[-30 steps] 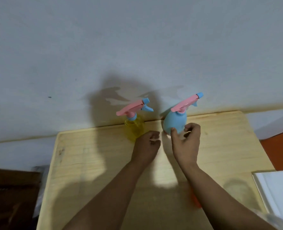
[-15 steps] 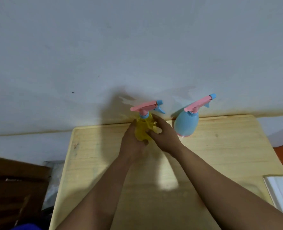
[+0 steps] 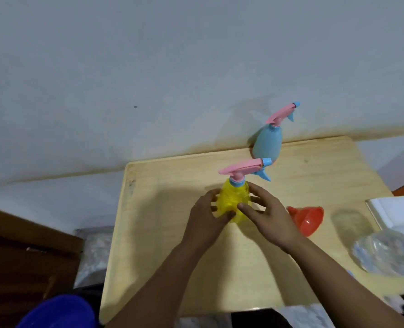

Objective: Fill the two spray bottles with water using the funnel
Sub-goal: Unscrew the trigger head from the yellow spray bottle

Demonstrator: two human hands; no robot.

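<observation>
Both hands clasp the yellow spray bottle (image 3: 234, 202), upright on the table (image 3: 168, 245): left hand (image 3: 210, 214) and right hand (image 3: 269, 216) curl round its sides. Its pink trigger head (image 3: 243, 169) is still on; unscrewing looks next. The orange funnel (image 3: 306, 218) lies just right of the right hand; beyond stands the blue spray bottle (image 3: 267, 145).

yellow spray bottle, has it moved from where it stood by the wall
Yes. The yellow spray bottle has come toward the person, away from the wall-side table edge where the blue bottle stands.
</observation>
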